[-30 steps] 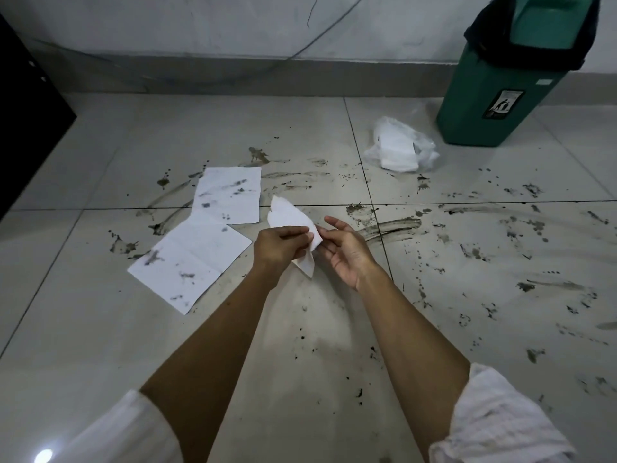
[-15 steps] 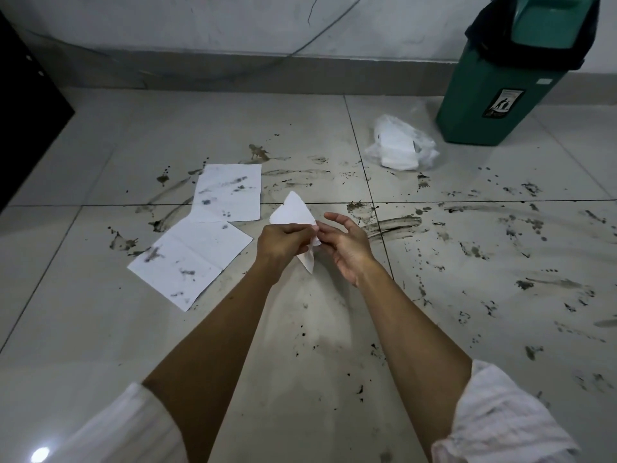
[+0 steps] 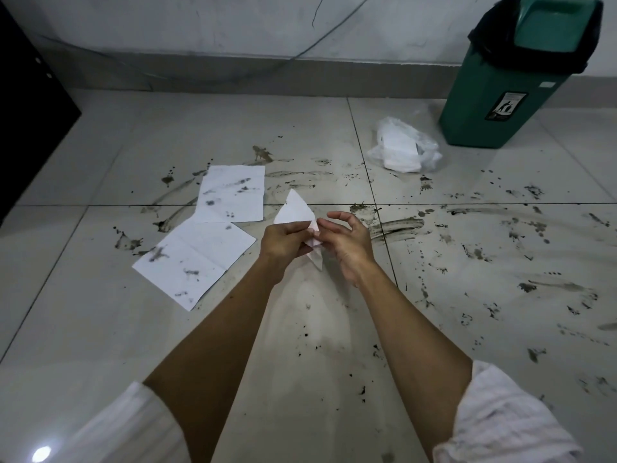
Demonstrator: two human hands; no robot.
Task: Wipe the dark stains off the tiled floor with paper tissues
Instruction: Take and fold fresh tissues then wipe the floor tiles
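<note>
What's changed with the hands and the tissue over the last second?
The folded tissue has turned in the hands: its broad top is now a point aimed away from the person. The left hand keeps its grip on it; the right hand stays at its edge. The two stained tissues, the plastic bag and the green bin haven't moved.

- A green plastic waste bin [image 3: 507, 85] with a swing lid and a black liner folded over its rim stands at about 1 o'clock, close to the wall; a small dark label sits on its front face.
- A grey skirting strip [image 3: 233, 75] runs along the foot of the pale wall at 12 o'clock.
- A black flat-sided cabinet [image 3: 26, 118] stands at 10 o'clock, cut off by the edge.
</note>
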